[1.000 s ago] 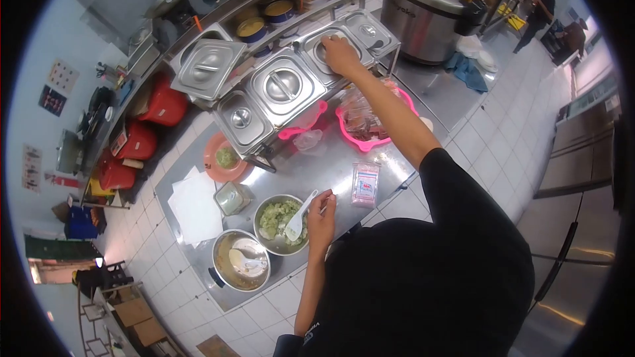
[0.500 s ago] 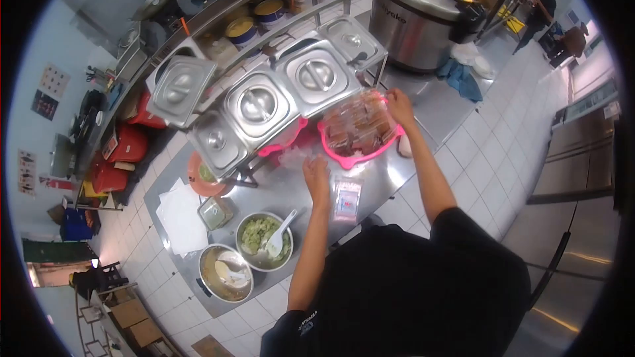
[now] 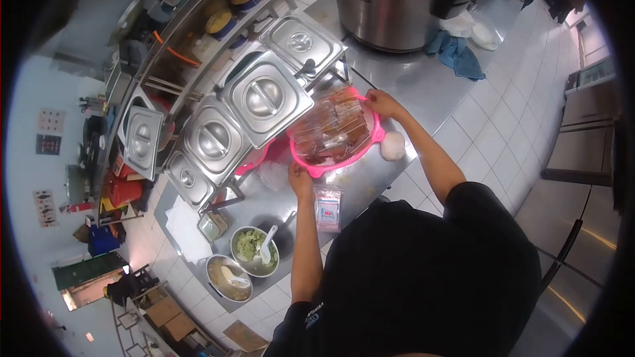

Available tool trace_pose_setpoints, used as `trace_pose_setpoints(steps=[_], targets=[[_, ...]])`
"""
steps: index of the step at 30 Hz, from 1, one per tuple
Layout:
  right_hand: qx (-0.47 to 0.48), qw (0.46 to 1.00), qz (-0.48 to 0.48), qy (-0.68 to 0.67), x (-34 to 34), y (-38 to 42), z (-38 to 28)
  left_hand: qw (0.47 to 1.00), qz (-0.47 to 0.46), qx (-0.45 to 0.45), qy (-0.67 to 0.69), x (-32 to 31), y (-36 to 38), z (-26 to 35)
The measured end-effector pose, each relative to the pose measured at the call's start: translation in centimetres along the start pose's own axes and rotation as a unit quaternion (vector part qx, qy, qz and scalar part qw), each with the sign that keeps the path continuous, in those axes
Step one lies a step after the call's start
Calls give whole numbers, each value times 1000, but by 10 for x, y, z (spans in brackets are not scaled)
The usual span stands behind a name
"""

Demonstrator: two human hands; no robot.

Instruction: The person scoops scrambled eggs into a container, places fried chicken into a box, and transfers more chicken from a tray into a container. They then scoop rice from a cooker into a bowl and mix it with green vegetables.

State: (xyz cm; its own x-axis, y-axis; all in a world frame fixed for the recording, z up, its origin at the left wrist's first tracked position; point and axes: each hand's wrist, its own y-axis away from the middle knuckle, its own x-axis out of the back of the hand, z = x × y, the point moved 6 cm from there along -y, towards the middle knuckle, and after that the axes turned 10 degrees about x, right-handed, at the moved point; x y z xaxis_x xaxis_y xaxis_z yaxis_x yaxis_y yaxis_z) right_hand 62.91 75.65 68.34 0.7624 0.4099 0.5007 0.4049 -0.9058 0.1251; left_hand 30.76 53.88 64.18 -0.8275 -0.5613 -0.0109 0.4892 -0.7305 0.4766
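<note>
A pink plastic basket (image 3: pixel 320 172) full of clear-wrapped brown food packets (image 3: pixel 334 125) sits on the steel table, partly beneath the lidded pans. My right hand (image 3: pixel 385 104) grips its rim on the far right side. At the near left of the rim is my left hand (image 3: pixel 301 178), fingers curled against the edge. Just below the basket lies a flat packet with red and blue print (image 3: pixel 328 209). A crumpled clear plastic bag (image 3: pixel 271 176) is left of my left hand. A pale round object (image 3: pixel 393 146) rests by the basket's right side.
Steel pans with lids (image 3: pixel 264 96) stand on a raised rack along the table. Nearer are a bowl of green food with a spoon (image 3: pixel 254 251), a second bowl (image 3: pixel 229 278) and white paper sheets (image 3: pixel 187 228). A large cooker (image 3: pixel 387 10) and blue cloth (image 3: pixel 456 56) are behind.
My left hand has come from beside the basket to its rim. The right hand stays on the far rim. The pale round object shows more fully, and the view has shifted.
</note>
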Motion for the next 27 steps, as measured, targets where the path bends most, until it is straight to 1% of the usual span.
trace_pose_setpoints(steps=[1, 2, 5, 7, 10, 11, 13, 15, 17, 18, 21, 23, 27], targets=[[20, 1000, -17, -10, 1, 4, -4, 1000, 1, 5, 10, 3, -2, 1], [41, 998, -35, -20, 0, 8, -8, 1000, 4, 12, 20, 3, 6, 15], [-23, 975, -49, -217, 6, 31, -27, 999, -8, 21, 32, -5, 35, 71], [-30, 966, -18, -258, 17, 45, -47, 999, -21, 10, 48, -14, 35, 92], [-54, 949, 16, -310, 22, 61, -58, 988, -38, 29, 148, -41, 41, 136], [-67, 943, 24, -325, 20, 67, -57, 983, -47, 20, 179, -44, 30, 133], [-76, 929, 65, -357, 12, 71, -54, 969, -65, 2, 239, -45, -4, 107], [-73, 917, 98, -381, 1, 66, -55, 986, -41, -95, 128, -38, -48, 78], [-65, 907, 120, -399, -15, 57, -58, 983, -56, -151, 83, -44, -43, 89], [-66, 900, 140, -408, -26, 50, -56, 980, -62, -180, 62, -51, -30, 106], [-65, 877, 195, -434, -55, 18, -62, 986, -43, -133, 93, -59, 24, 123], [-59, 865, 220, -447, -70, -3, -74, 988, -27, -75, 133, -45, 49, 110], [-46, 877, 229, -419, -82, -42, -93, 996, 63, -63, 23, -7, 110, 70]])
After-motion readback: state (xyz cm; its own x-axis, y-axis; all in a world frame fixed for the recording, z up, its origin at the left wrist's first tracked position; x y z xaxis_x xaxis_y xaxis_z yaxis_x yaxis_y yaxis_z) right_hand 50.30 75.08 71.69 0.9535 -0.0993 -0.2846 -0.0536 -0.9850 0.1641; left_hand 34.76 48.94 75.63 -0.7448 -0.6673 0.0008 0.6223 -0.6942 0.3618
